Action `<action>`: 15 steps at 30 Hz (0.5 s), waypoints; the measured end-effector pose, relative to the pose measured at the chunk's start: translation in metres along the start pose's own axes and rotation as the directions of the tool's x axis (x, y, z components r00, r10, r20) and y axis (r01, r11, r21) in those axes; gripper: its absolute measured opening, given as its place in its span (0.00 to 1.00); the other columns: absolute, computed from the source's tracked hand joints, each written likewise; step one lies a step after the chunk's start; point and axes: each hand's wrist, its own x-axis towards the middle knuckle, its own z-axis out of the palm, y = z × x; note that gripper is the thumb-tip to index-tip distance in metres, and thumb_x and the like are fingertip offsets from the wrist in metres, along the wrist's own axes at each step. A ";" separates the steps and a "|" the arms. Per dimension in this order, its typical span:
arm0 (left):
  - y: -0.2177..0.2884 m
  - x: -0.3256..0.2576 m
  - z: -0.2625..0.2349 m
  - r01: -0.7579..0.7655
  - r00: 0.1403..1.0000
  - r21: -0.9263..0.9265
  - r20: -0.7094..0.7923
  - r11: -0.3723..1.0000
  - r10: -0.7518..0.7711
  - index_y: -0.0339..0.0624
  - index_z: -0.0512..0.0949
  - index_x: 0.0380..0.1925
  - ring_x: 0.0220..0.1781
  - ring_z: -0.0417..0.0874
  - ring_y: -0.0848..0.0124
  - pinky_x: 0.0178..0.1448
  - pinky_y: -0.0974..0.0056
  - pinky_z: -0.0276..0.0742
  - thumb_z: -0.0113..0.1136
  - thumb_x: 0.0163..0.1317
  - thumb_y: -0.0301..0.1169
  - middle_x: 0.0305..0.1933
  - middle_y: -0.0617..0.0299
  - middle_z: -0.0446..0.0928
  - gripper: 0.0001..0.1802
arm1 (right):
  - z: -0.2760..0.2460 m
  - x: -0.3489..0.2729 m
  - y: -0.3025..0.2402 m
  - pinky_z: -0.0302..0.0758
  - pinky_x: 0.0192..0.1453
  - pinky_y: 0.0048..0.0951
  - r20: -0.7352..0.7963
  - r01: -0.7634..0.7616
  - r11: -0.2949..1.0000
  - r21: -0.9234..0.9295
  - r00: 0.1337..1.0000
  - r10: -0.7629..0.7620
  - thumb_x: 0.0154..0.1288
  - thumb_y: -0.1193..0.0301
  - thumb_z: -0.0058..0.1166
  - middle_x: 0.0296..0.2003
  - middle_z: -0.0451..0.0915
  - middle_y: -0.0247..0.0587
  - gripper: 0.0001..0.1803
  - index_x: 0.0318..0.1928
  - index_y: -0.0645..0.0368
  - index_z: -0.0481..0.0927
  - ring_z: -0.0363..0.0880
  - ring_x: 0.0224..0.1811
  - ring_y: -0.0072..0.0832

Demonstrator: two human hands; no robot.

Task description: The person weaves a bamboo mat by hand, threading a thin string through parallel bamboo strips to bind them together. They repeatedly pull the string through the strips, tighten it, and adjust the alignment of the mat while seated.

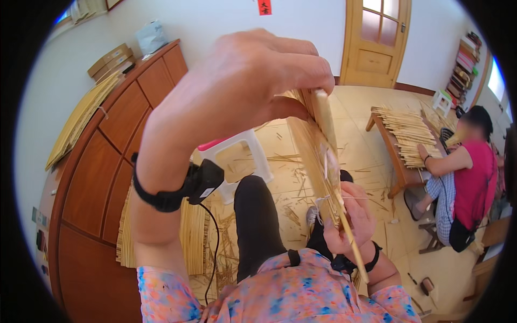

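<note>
The left hand [264, 64] has its grip closed on the top of a straw bundle [308, 145], and the right hand [355, 218] holds it lower down, likely so it won't wobble up in the air. White string [323, 201] sits by the right hand; I can't tell if it's pinched.
</note>
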 end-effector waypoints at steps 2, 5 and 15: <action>0.009 -0.010 -0.005 -0.084 0.993 0.219 -0.068 0.972 0.101 0.47 0.79 0.28 0.35 0.85 0.65 0.44 0.50 0.78 0.65 0.59 0.28 0.31 0.63 0.83 0.03 | -0.002 0.013 0.012 0.80 0.51 0.42 0.041 0.093 0.995 -0.029 0.995 -0.092 0.42 0.81 0.57 0.47 0.81 0.54 0.30 0.52 0.68 0.81 0.82 0.44 0.47; 0.015 -0.043 -0.048 -0.191 0.981 0.399 0.116 0.897 0.157 0.44 0.77 0.27 0.33 0.85 0.68 0.44 0.55 0.76 0.65 0.58 0.28 0.29 0.63 0.81 0.05 | 0.032 0.033 0.017 0.80 0.50 0.40 0.102 0.194 0.979 0.060 0.975 -0.199 0.38 0.81 0.57 0.46 0.81 0.52 0.32 0.52 0.68 0.81 0.82 0.43 0.47; 0.069 -0.211 0.039 0.061 0.987 0.502 0.098 0.863 -0.126 0.42 0.71 0.22 0.32 0.83 0.65 0.37 0.62 0.78 0.61 0.52 0.23 0.28 0.59 0.76 0.08 | 0.072 0.016 0.105 0.78 0.49 0.36 0.484 0.356 0.924 0.144 0.789 -0.379 0.46 0.78 0.62 0.42 0.80 0.40 0.25 0.50 0.60 0.81 0.80 0.43 0.40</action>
